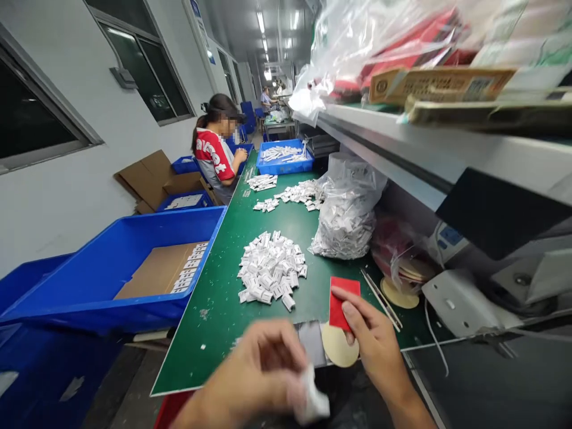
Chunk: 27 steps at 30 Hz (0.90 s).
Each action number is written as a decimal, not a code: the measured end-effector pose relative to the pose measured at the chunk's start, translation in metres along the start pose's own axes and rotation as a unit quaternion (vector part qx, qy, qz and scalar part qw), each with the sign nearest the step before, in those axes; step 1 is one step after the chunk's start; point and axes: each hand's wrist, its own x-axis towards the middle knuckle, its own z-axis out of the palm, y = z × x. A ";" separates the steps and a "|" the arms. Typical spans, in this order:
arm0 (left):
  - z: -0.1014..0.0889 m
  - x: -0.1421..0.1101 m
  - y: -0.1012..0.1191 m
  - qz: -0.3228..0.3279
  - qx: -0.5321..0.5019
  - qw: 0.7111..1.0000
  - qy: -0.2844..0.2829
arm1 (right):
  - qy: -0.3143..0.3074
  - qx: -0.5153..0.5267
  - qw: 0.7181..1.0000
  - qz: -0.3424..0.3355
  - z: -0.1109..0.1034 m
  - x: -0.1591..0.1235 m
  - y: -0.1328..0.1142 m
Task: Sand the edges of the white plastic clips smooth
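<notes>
Between the thumb and fingers of my left hand (263,369) is a small white plastic part (314,399), blurred by motion, near the table's front edge. My right hand (373,333) pinches a flat red card (343,298) by its lower right side. Under that hand lies a round cream disc (342,345), partly covered by the card and fingers, with a grey flat piece (311,342) beside it. A pair of tweezers (382,300) rests to the right of the card. Beyond my hands sits a heap of white plastic parts (272,268).
A clear bag of white parts (346,220) stands on the green table (214,316). Farther back is a blue tray (286,170) of white pieces. At left, a large blue bin (111,304) adjoins the table. A shelf (384,128) overhangs the right. A co-worker (218,149) sits beyond.
</notes>
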 end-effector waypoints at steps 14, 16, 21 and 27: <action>-0.044 0.230 0.129 0.159 0.546 0.803 0.175 | 0.065 0.056 0.996 0.034 -0.026 -0.019 0.022; -0.065 0.220 0.099 0.093 0.604 0.778 0.147 | 0.079 0.062 0.994 0.050 -0.027 -0.021 0.024; -0.086 0.224 0.042 -0.032 0.686 0.722 0.080 | 0.070 0.074 0.993 0.068 -0.023 -0.024 0.028; -0.085 0.247 0.043 -0.086 0.695 0.713 0.037 | 0.081 0.063 0.992 0.068 -0.017 -0.027 0.023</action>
